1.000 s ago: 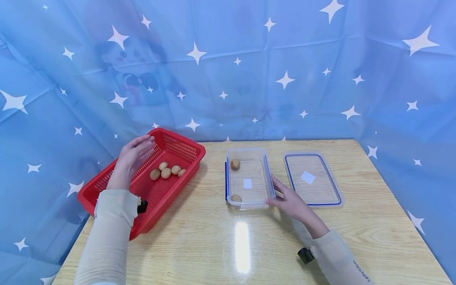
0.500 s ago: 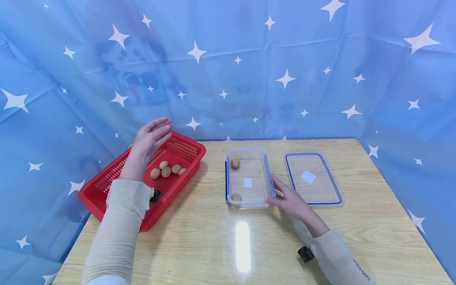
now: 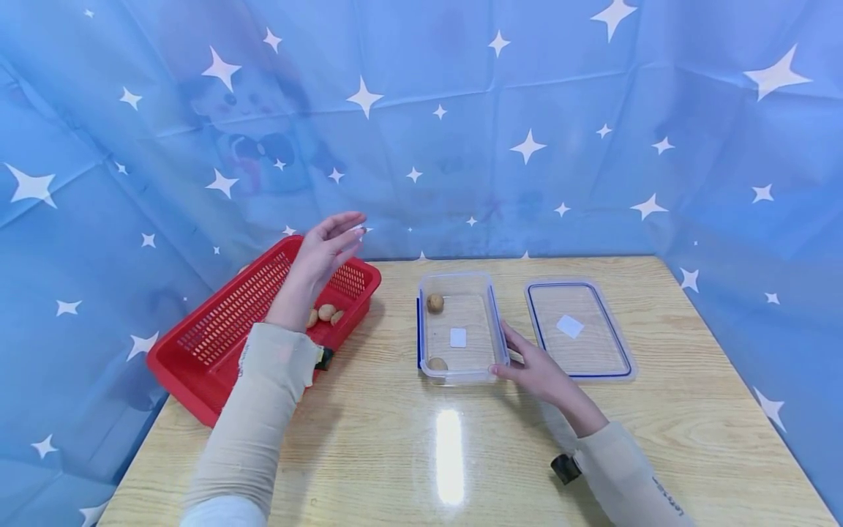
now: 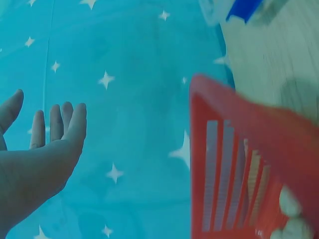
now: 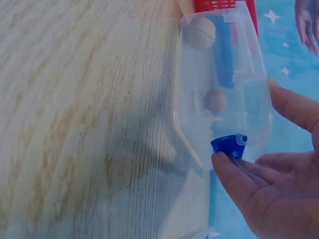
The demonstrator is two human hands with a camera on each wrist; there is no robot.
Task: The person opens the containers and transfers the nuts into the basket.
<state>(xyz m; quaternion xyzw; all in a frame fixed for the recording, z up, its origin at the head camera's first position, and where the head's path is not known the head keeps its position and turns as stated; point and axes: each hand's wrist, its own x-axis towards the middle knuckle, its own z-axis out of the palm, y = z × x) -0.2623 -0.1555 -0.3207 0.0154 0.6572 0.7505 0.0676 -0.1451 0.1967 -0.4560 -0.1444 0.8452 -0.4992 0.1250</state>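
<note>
My left hand point(image 3: 329, 245) is raised above the back of the red basket point(image 3: 197, 380), fingers loosely bent, nothing visible between them. In the left wrist view its thumb and fingers point(image 4: 79, 124) stand apart. Several walnuts point(image 3: 326, 312) lie in the basket, some hidden behind my left wrist. My right hand point(image 3: 536, 373) holds the near right side of a clear plastic storage box point(image 3: 470, 307) with blue clips. In the right wrist view its fingertips point(image 5: 222, 158) touch a blue clip point(image 5: 228, 145). Inside the box lie two walnuts, one at the back point(image 3: 435, 303) and one in front point(image 3: 437, 364).
Right of the box, a clear lid point(image 3: 593, 337) with a blue seal lies flat on the wooden table point(image 3: 369, 454). A blue curtain point(image 3: 428, 132) with white stars hangs behind the table and along both sides.
My left hand has risen from over the basket and moved right, toward the basket's back right corner. The right hand and the box have stayed still.
</note>
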